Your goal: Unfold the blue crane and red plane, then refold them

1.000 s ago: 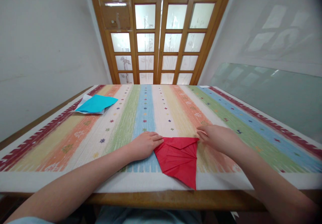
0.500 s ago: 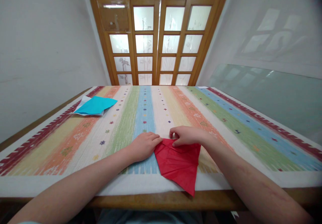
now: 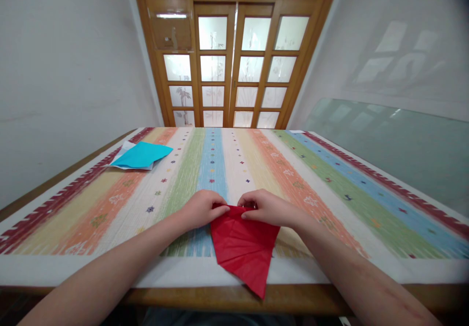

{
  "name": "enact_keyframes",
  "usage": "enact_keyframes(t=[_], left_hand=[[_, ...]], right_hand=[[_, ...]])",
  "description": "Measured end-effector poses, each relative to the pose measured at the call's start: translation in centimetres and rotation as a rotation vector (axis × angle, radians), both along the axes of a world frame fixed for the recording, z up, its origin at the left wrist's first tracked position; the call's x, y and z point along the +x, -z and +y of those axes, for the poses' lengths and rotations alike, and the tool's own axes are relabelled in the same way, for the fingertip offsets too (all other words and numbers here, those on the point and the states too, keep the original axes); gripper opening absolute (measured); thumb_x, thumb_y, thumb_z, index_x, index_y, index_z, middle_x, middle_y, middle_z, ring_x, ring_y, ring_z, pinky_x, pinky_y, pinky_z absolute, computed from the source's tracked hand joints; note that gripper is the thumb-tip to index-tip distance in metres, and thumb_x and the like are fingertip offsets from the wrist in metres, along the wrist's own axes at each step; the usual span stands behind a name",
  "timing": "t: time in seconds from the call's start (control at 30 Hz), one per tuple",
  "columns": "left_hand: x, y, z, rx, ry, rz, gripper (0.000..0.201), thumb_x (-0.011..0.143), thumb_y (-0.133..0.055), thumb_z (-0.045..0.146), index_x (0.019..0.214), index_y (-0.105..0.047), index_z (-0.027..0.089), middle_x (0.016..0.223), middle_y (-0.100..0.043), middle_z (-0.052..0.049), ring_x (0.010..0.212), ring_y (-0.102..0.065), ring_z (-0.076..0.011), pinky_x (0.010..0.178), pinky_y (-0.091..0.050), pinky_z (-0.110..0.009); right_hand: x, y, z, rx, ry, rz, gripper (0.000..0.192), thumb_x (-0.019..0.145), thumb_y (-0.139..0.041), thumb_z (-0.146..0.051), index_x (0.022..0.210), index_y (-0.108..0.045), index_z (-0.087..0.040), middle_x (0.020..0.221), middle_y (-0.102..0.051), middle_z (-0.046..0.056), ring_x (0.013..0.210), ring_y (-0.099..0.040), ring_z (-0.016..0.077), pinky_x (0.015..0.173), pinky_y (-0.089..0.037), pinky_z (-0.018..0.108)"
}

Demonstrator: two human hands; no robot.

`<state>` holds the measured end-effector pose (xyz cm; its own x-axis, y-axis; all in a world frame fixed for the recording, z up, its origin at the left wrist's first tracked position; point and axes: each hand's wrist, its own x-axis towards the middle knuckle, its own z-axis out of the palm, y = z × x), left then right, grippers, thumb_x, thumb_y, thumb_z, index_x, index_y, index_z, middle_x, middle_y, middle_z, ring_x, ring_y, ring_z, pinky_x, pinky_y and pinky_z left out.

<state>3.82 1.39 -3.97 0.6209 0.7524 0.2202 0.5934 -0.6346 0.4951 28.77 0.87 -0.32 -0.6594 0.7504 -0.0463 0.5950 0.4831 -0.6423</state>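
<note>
A creased sheet of red paper [image 3: 245, 250] hangs down toward me at the table's near edge, its lower tip reaching past the cloth border. My left hand [image 3: 202, 209] pinches its upper left edge between thumb and fingers. At the upper right edge, my right hand [image 3: 266, 206] is closed on the paper too, thumb in front and fingers curled behind. A short stretch of the top edge shows between the two hands. Fold lines run across the paper's surface.
Blue and white paper sheets [image 3: 142, 155] lie at the far left of the table. A striped tablecloth [image 3: 183, 179] covers the tabletop. A glass panel [image 3: 384, 145] leans along the right wall, and wooden doors [image 3: 232, 62] stand beyond the far edge.
The red paper has shifted left and toward me. My left hand has gone from lying at its corner to pinching its top edge. My right hand has moved slightly left along with the paper.
</note>
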Motion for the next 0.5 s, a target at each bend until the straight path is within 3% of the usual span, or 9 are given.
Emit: enact_keyframes(t=[0.23,0.5], left_hand=[[-0.8,-1.9,-0.5,0.016,-0.022,-0.016,0.029,0.095,-0.057,0.036,0.082,-0.078,0.02,0.075,-0.073,-0.004,0.067,-0.06,-0.0147,0.066,-0.041,-0.026],[-0.4,-3.3,-1.5,0.039,-0.029,0.018,0.028,0.095,-0.057,0.034,0.081,-0.077,0.021,0.072,-0.072,-0.003,0.065,-0.06,-0.0143,0.064,-0.039,-0.026]], right_hand=[[-0.1,-0.1,-0.2,-0.003,0.062,0.038,0.028,0.093,-0.057,-0.038,0.097,-0.077,-0.019,0.087,-0.076,0.004,0.074,-0.065,0.0172,0.066,-0.044,0.026],[-1.0,-0.6,-1.5,0.097,0.105,0.0,0.024,0.092,-0.057,-0.033,0.085,-0.076,-0.019,0.076,-0.073,0.003,0.066,-0.06,0.0152,0.061,-0.039,0.026]])
